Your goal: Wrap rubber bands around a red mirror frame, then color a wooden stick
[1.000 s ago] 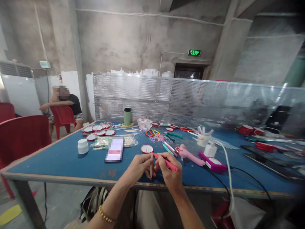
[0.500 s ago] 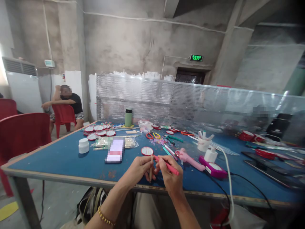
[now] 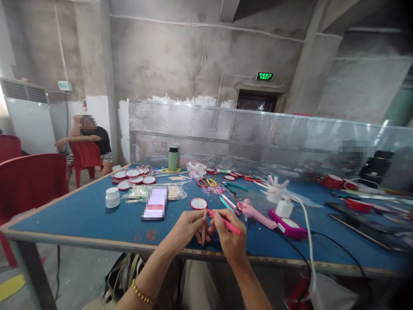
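Right at the near edge of the bench (image 3: 80,219), we see the left hand (image 3: 185,230) pinching a wooden stick (image 3: 204,224), its long axis standing almost upright. The right hand (image 3: 232,241) sits just beside it on the right, fingers pressed around a red pen (image 3: 227,224). The pen slants leftward, tip at the stick's upper end. Just beyond, we spot a red-rimmed disc (image 3: 198,203) lying flat; farther back, scissors (image 3: 206,182) and a green bottle (image 3: 173,158).

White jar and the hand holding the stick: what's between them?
A flat white-and-pink rectangle, blurred out, lies between the white jar and the left hand, seen in the head view.
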The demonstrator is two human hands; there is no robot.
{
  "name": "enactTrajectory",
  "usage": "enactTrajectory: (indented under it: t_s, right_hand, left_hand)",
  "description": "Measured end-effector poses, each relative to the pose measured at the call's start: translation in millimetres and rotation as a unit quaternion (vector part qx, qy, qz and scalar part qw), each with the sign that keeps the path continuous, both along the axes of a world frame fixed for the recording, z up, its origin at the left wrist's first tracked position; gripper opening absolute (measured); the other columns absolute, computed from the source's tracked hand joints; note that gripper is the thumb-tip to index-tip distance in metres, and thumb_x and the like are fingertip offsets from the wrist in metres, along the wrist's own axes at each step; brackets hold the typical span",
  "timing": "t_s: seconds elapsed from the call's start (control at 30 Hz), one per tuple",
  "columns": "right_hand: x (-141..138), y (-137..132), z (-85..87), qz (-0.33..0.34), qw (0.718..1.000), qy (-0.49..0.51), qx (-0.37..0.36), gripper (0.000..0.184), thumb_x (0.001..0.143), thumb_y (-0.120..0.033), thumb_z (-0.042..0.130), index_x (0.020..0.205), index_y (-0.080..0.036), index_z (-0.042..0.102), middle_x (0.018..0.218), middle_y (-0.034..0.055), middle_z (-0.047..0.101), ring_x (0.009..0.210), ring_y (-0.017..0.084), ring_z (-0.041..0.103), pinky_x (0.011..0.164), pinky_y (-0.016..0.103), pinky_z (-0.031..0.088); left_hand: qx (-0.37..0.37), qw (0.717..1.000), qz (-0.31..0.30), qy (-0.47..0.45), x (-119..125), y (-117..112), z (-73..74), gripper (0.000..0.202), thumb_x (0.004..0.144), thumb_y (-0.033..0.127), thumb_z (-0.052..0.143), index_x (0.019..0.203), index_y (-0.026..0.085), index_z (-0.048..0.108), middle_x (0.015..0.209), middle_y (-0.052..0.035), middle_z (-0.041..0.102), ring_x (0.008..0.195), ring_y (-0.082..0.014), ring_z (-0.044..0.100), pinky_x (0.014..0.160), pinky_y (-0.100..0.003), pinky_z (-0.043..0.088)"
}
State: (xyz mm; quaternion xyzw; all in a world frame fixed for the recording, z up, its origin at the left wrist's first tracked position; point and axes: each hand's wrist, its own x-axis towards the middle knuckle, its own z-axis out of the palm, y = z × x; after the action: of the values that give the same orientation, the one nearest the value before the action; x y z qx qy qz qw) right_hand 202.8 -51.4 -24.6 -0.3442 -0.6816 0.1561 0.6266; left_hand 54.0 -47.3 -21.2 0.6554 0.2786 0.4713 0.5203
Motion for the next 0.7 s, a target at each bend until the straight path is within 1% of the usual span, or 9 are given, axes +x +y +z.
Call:
enactTrajectory:
  t_s: [0.2, 0.33, 0.57, 0.7]
  right_hand:
    - [-1.1, -2.1, -0.7, 0.013, 0.999, 0.027, -0.01, 0.016, 0.093, -0.029, 0.055, 0.085, -0.018, 0.065, 0.06, -0.0021, 0.065, 0.047, 0.013, 0.064, 0.05, 0.022, 0.051]
    - [-1.6, -1.7, 0.8, 0.011, 1.0, 0.017, -0.005, 0.016, 0.092, -0.029, 0.055, 0.085, -0.018, 0.065, 0.06, -0.0025, 0.065, 0.048, 0.013, 0.064, 0.05, 0.021, 0.051]
    - [-1.4, -2.2, 2.2, -0.005, 1.0, -0.004, 0.007, 0.017, 0.092, -0.029, 0.055, 0.083, -0.018, 0.065, 0.058, -0.0026, 0.065, 0.047, 0.013, 0.064, 0.051, 0.021, 0.051]
    - [-1.1, -2.3, 2.0, -0.001, 1.0, -0.002, 0.002, 0.017, 0.093, -0.029, 0.054, 0.083, -0.019, 0.064, 0.058, -0.0026, 0.065, 0.047, 0.013, 0.064, 0.051, 0.022, 0.051]
  left_hand:
    - [0.005, 1.0, -0.003, 0.002, -0.7, -0.7, 0.7, 0.043, 0.088, 0.055, 0.052, 0.08, 0.013, 0.06, 0.061, -0.0015, 0.062, 0.05, -0.0105, 0.059, 0.047, -0.018, 0.046]
    - [0.005, 1.0, -0.005, 0.001, -0.3, -0.3, 0.1, 0.045, 0.087, 0.057, 0.053, 0.079, 0.013, 0.059, 0.059, -0.0011, 0.061, 0.048, -0.0101, 0.057, 0.046, -0.018, 0.046]
    - [0.005, 1.0, -0.007, -0.004, -0.6, 0.7, -0.6, 0.044, 0.088, 0.055, 0.053, 0.078, 0.013, 0.059, 0.061, -0.0019, 0.062, 0.048, -0.0096, 0.058, 0.046, -0.018, 0.046]
    - [0.001, 1.0, -0.003, -0.003, 0.1, 0.4, -0.5, 0.045, 0.087, 0.057, 0.053, 0.079, 0.012, 0.06, 0.06, -0.0019, 0.061, 0.048, -0.0101, 0.058, 0.046, -0.018, 0.046]
